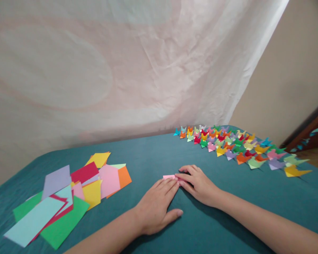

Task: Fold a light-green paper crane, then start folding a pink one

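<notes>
A small pink paper piece [169, 177] lies on the teal cloth [153, 155] in front of me. My left hand [156, 206] rests flat on the cloth, fingers stretched out, with its fingertips on the near edge of the pink paper. My right hand [198, 183] lies on the paper's right part, fingers extended and pressing it down. Most of the paper is hidden under the two hands.
A loose pile of coloured paper sheets [66, 195] lies at the left. Several rows of small folded paper birds [235, 146] stand at the back right. A pale wrinkled sheet [122, 70] hangs behind. A wooden piece [311, 135] shows at the far right.
</notes>
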Tool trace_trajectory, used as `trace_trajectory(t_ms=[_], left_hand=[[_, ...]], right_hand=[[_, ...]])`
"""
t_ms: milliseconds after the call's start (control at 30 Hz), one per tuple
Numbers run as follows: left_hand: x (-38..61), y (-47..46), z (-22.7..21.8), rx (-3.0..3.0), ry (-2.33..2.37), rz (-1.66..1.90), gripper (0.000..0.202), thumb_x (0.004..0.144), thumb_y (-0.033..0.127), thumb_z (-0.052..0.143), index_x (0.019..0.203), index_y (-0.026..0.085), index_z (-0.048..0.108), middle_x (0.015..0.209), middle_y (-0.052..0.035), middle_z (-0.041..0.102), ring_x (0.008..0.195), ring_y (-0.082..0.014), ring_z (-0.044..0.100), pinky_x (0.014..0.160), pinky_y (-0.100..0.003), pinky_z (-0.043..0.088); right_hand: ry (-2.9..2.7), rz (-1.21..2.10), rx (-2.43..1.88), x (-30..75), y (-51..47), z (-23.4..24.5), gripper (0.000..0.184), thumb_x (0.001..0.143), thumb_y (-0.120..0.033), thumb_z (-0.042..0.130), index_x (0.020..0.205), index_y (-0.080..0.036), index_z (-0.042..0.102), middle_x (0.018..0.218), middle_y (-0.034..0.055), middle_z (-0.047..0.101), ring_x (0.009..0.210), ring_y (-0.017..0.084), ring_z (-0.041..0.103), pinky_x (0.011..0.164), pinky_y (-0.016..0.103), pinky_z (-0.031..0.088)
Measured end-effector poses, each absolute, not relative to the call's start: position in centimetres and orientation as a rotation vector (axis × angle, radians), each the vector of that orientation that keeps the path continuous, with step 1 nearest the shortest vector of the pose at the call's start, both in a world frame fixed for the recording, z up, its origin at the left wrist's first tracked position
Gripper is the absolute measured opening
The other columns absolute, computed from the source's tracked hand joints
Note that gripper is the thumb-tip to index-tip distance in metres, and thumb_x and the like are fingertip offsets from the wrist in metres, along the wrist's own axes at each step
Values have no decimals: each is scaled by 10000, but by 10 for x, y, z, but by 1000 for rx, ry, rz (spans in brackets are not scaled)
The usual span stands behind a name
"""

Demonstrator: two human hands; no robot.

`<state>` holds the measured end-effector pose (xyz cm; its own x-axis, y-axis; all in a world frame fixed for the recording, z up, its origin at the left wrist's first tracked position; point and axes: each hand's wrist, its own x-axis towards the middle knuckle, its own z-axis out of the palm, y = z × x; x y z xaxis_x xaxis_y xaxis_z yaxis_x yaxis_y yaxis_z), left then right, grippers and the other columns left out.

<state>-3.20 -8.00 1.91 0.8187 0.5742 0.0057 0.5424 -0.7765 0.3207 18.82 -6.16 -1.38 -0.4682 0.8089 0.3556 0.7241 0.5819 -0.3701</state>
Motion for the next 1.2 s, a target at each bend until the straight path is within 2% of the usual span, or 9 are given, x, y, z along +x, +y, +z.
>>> trace_trajectory(t_ms=[400, 633, 800, 1000, 1200], left_hand=[[-37, -74, 17, 2723, 866, 172, 645, 899, 522, 387, 1419, 168, 242, 1478, -112, 266, 1363, -246, 226, 1122, -433, 207], [-40, -68, 17, 2746, 899, 221, 579, 890, 475, 441, 1368, 166, 336, 1434, -114, 355, 1311, -250, 336, 1088, -428, 277], [-42, -66, 19, 2776, 937, 164, 589, 883, 485, 453, 1358, 149, 357, 1427, -126, 364, 1303, -263, 348, 1083, -430, 285], [-41, -65, 22, 2823, 906, 104, 618, 887, 502, 437, 1381, 150, 323, 1434, -131, 352, 1311, -263, 336, 1082, -424, 280], [-41, -64, 22, 2862, 915, 60, 609, 894, 526, 401, 1372, 154, 339, 1429, -120, 365, 1312, -260, 336, 1079, -411, 276]], right_hand=[[-2344, 161, -1240, 188, -63, -12, 284, 915, -315, 471, 1166, -283, 598, 1144, 72, 558, 1026, 218, 483, 859, 387, 415], [-2356, 153, -1258, 188, -64, -12, 284, 916, -284, 465, 1165, -271, 600, 1143, 77, 558, 1024, 219, 479, 860, 387, 408], [-2357, 123, -1245, 187, -65, -11, 276, 916, -266, 467, 1154, -258, 604, 1139, 86, 564, 1017, 218, 481, 843, 380, 409], [-2406, -24, -1056, 185, -71, -8, 231, 913, -183, 465, 1060, -223, 639, 1090, 73, 613, 1062, 231, 457, 886, 402, 358], [-2513, -72, -887, 184, -72, -10, 255, 925, -152, 428, 1101, -191, 607, 998, 68, 642, 956, 184, 523, 896, 387, 349]])
